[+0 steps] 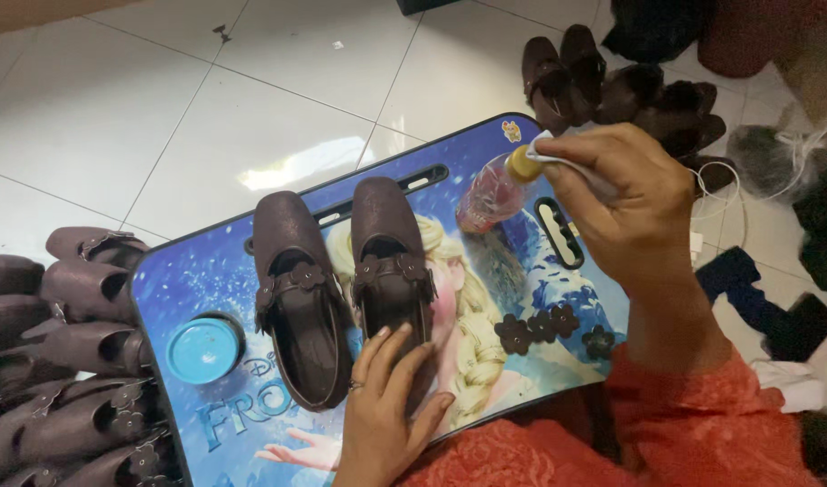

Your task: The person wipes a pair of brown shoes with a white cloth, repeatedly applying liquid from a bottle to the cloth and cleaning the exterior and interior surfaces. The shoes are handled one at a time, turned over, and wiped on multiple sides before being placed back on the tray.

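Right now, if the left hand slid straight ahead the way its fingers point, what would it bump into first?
The left hand already rests its fingertips on the heel of the right-side brown shoe. Sliding on, it would probably push into that shoe's opening, then its flower strap.

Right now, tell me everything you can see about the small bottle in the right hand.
The bottle is small, clear plastic, pinkish inside, with a yellow cap at its upper end. It is tilted, cap toward the right hand, base down over the blue picture tray, beside the right-hand brown shoe. The hand's fingers press a white cloth against the cap. Whether the base touches the tray cannot be told.
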A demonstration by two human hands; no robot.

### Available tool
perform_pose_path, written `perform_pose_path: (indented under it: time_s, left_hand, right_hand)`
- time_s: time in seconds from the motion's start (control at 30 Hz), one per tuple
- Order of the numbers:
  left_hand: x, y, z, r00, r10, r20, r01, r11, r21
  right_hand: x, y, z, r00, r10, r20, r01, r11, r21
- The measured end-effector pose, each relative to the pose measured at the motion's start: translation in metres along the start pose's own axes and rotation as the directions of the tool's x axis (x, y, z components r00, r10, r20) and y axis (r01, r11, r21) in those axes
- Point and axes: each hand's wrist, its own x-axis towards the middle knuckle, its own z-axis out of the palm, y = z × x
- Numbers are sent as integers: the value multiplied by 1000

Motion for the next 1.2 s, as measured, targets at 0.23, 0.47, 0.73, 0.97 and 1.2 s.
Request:
perform_pose_path:
  time_s: [0.23,0.47,0.73,0.97,1.2]
  left_hand:
    - [-12,-8,2,991,-132,-17,129,984,-120]
    - [-23,-11,2,972,-236,-12,225,940,-256]
    - [-30,-15,-2,970,-240,-30,227,945,-234]
    - [-35,-18,-7,953,-298,-58,282,939,-196]
    - [-12,-18,3,899,-438,16,410,827,-384]
  right_hand:
    - [8,-14,5,993,-104,52,113,961,-254]
    - [-3,19,31,933,-358,44,359,915,-184]
    - [-49,115,21,883,416,-220,-221,779,587]
    - [-88,150,37,643,728,237,-317,-29,948]
    - [-75,126,36,809,582,-87,-223,440,870]
